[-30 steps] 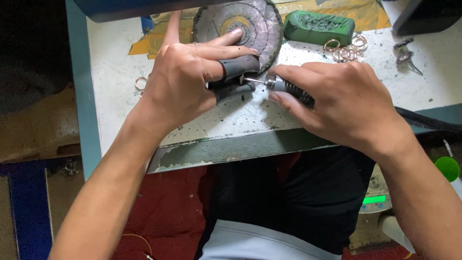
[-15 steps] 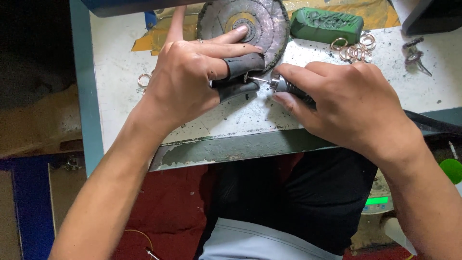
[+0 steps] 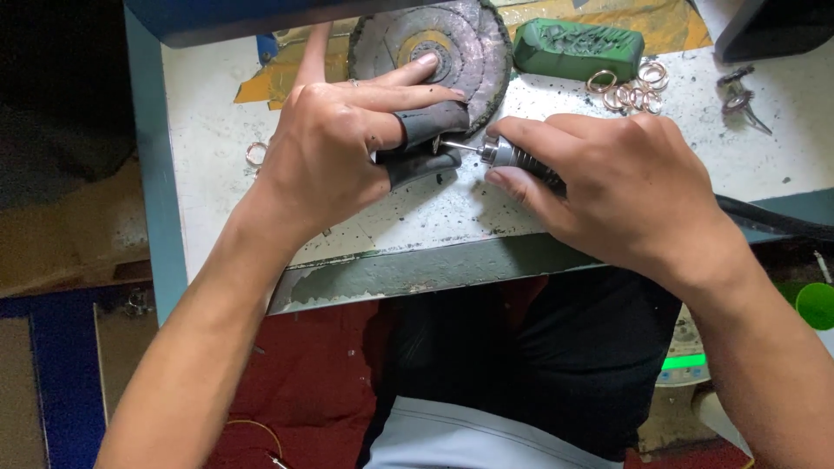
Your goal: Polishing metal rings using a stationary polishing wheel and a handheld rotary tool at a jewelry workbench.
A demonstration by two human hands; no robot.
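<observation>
My left hand (image 3: 347,143) rests on the worn white workbench (image 3: 217,156), its thumb and forefinger in dark grey finger guards (image 3: 426,143) pinching a small piece that I cannot make out. My right hand (image 3: 617,187) grips a slim rotary handpiece (image 3: 512,156) like a pen. The handpiece's thin metal bit (image 3: 456,145) points left and meets the spot between the guarded fingertips. My left middle finger lies on a round grey cloth buffing wheel (image 3: 469,48) just behind.
A green block of polishing compound (image 3: 578,49) lies at the back. Several gold-coloured rings (image 3: 625,87) are heaped beside it, and one ring (image 3: 255,154) lies at the left. Small metal bits (image 3: 743,95) lie at the right. The handpiece's black cable (image 3: 773,221) runs off right.
Both hands stay together in the same grip on the bench. The view has shifted slightly; the handpiece tip stays at the guarded fingertips.
</observation>
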